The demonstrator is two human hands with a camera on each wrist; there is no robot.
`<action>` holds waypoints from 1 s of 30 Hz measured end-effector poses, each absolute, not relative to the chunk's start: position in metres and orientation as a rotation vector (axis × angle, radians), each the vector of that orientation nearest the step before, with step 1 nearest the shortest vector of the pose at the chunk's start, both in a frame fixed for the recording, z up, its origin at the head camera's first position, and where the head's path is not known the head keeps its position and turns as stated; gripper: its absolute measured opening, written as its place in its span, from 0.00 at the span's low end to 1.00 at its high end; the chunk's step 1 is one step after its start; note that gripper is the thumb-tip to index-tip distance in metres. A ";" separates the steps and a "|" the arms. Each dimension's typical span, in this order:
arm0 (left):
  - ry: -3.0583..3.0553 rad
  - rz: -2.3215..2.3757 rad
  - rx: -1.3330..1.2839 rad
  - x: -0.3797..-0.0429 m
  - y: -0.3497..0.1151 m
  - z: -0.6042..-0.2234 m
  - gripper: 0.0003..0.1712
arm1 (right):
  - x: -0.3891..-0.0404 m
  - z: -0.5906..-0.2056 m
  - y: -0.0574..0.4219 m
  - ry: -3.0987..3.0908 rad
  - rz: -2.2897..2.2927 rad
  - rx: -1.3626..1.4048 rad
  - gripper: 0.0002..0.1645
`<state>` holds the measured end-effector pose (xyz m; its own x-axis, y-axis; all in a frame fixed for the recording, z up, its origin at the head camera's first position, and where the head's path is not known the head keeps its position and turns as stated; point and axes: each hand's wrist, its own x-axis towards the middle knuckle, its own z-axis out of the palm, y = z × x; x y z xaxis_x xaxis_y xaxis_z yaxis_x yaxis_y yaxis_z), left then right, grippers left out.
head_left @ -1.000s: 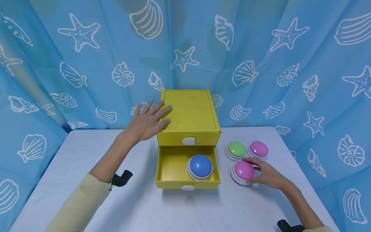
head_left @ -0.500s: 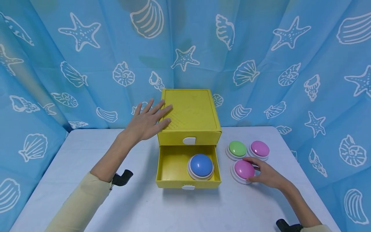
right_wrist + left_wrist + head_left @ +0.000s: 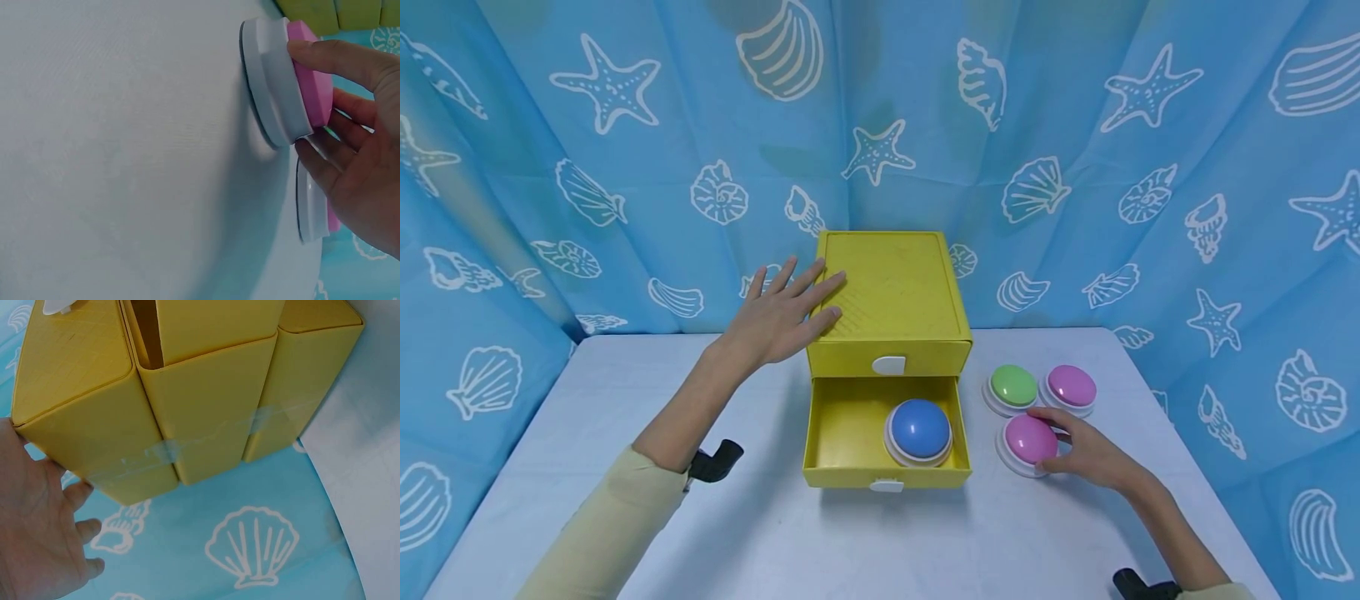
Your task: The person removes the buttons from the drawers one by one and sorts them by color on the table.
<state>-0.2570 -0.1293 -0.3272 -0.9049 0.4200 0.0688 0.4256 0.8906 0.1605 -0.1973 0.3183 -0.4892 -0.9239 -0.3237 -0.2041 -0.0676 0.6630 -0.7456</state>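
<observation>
My left hand (image 3: 775, 321) rests with spread, straight fingers on the left edge of a yellow drawer box (image 3: 898, 287). Below the box's shut top drawer, another drawer (image 3: 842, 429) is pulled out. Inside it, toward the right, sits a blue dome push button (image 3: 921, 427) on a white base. To the right of the drawer, my right hand (image 3: 1093, 454) holds a pink push button (image 3: 1032, 439) between thumb and fingers. In the right wrist view, the thumb lies on the rim of this pink button (image 3: 315, 87), fingers on the opposite side.
A green push button (image 3: 1013, 385) and a second pink push button (image 3: 1072, 386) stand just behind the held one. White cloth covers the table (image 3: 760, 517). A blue shell-print curtain (image 3: 895, 75) hangs behind. Clear tape (image 3: 169, 450) joins the stacked drawer units.
</observation>
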 end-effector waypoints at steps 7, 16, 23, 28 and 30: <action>-3.024 -0.269 -0.681 -0.257 -0.129 -0.326 0.36 | -0.195 -0.473 0.311 2.646 -1.039 -0.370 0.48; -3.028 -0.275 -0.677 -0.256 -0.128 -0.325 0.36 | -0.190 -0.444 0.289 2.637 -1.155 -0.508 0.36; -3.029 -0.287 -0.678 -0.256 -0.128 -0.326 0.36 | -0.182 -0.416 0.266 2.594 -1.249 -0.560 0.30; -3.030 -0.284 -0.678 -0.256 -0.128 -0.326 0.36 | -0.175 -0.397 0.249 2.578 -1.267 -0.599 0.30; -3.031 -0.282 -0.678 -0.256 -0.129 -0.326 0.36 | -0.172 -0.390 0.241 2.575 -1.262 -0.619 0.30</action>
